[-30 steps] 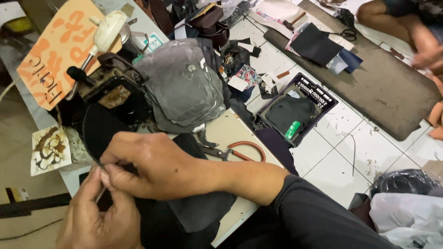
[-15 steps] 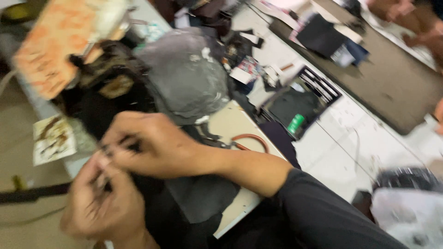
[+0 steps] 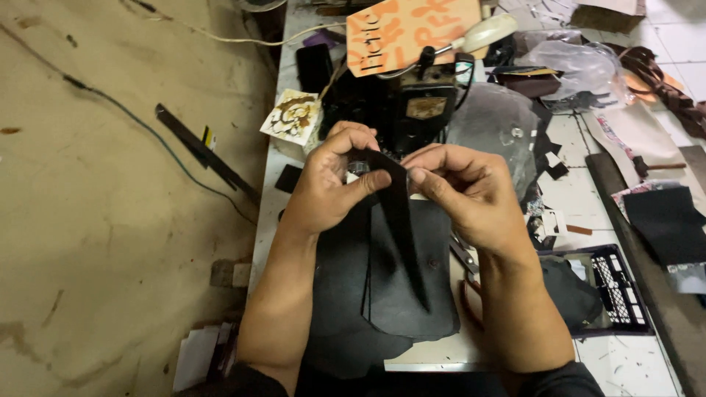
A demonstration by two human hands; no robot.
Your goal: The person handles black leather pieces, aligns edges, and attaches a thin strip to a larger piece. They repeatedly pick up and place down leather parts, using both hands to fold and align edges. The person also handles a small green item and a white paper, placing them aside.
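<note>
Cluttered bench [image 3: 434,354] beside bare concrete floor [image 3: 110,220]; your left hand [image 3: 327,187] and right hand [image 3: 471,195] pinch a black leather strip [image 3: 403,220], whose top end your fingers hide, sewing machine [image 3: 412,103] at 12 o'clock.

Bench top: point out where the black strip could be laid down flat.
Bare room is scarce. A pale patch of bench top shows below the black sheets, between the forearms. White floor tiles right of the right hand are partly open. Around the black machine it is crowded.

Bare forearms and hands [image 3: 334,187], dark sleeves (pushed up) at the frame's bottom edge.
</note>
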